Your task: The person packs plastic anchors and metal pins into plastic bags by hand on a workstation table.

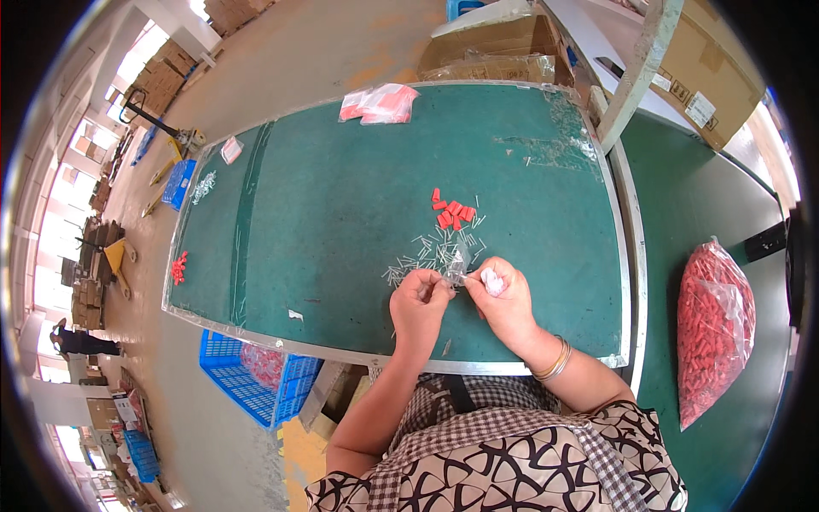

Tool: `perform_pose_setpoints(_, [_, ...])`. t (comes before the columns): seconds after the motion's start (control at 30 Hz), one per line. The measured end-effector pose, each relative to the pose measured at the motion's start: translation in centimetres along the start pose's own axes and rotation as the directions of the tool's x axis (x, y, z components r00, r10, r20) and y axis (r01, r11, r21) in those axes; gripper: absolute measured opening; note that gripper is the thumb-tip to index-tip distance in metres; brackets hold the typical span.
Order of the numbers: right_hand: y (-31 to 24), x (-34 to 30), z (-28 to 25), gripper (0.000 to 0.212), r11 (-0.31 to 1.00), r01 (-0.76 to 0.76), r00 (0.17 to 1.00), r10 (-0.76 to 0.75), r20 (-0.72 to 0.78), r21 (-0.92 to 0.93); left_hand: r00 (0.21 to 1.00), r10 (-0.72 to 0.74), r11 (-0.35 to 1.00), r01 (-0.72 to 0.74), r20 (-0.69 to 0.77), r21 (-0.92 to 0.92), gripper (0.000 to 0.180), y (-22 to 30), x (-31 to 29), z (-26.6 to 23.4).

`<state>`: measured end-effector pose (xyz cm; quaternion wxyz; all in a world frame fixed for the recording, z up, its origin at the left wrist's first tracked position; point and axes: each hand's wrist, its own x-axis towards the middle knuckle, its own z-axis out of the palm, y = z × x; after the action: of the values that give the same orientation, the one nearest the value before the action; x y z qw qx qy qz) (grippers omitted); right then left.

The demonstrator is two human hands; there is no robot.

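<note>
Near the front edge of the green table (341,213), my left hand (418,309) and my right hand (509,314) face each other. Between their pinched fingertips is a small clear plastic bag (458,258), its contents hard to make out. A crumpled whitish piece (492,282), perhaps plastic, also sits in my right hand. Just beyond my fingers lies a loose heap of thin silvery screws or nails (435,247), too small to tell which. Several short red plugs (455,213) are grouped behind that heap.
Flat clear bags with red edging (380,104) lie at the table's far edge. More red pieces (178,268) and small metal pieces (203,188) sit at the left end. A large bag of red plugs (715,328) is at right; a blue crate (256,375) stands below the front edge.
</note>
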<state>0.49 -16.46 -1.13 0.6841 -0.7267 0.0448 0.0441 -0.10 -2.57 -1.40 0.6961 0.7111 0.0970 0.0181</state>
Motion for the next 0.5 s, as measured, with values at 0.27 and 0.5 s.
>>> perform_pose_setpoints(0.27, [0.1, -0.5, 0.2, 0.015, 0.878, 0.408, 0.910, -0.414, 0.029, -0.251, 0.993, 0.046, 0.986, -0.028, 0.106, -0.162, 0.017, -1.1, 0.2, 0.6])
perform_pose_setpoints(0.5, [0.1, -0.7, -0.2, 0.021, 0.837, 0.456, 0.879, -0.477, 0.007, -0.304, 0.940, 0.335, 0.906, -0.304, -0.061, 0.294, 0.021, -0.8, 0.0, 1.1])
